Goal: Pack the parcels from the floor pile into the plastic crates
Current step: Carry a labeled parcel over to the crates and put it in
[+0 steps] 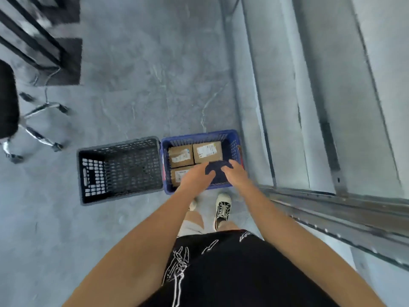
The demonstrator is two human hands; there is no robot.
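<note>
Parcels are already in the blue crate [232, 138]: two cardboard boxes side by side along its far wall, the left one [180, 155] and the right one [208, 151], and a third [180, 175] in the near left corner, partly under the left hand [195, 179]. Both hands reach over the crate's near right corner, where a dark parcel [218, 171] sits between them. The left hand's fingers curl over its left edge and the right hand [238, 173] lies along its right side; how firmly either grips cannot be told through the blur. If released tilted, the dark parcel could wedge against the boxes. The black crate [120, 168], touching the blue one on the left, holds nothing visible. The floor pile is out of view.
</note>
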